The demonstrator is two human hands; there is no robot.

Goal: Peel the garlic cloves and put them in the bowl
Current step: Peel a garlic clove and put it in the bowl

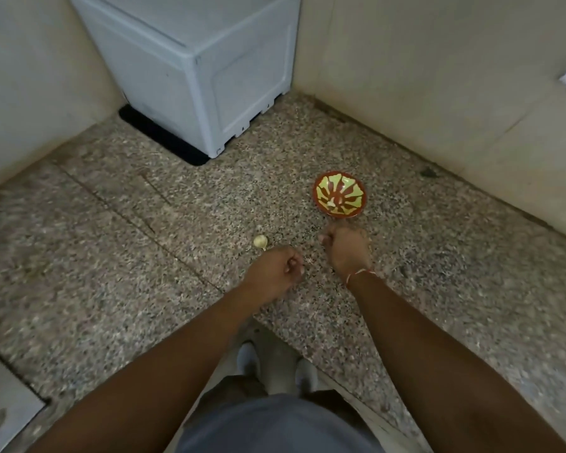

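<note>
A person stands at a speckled stone counter [144, 223], both fists curled; whether the left hand [276, 268] or right hand [347, 248] holds a garlic clove cannot be told. A garlic bulb [260, 241] lies just beside the left hand; the red-and-green bowl [340, 199], beyond the right, holds pale cloves. Peeling likely goes best by pinching skin at the tip. No legible writing shows on the white appliance [193, 70]

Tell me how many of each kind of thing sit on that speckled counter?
Bowl: 1
Garlic bulb: 1
Peeled pieces in the bowl: at least 1, too blurred to count
White box: 1
Total: at least 4
</note>
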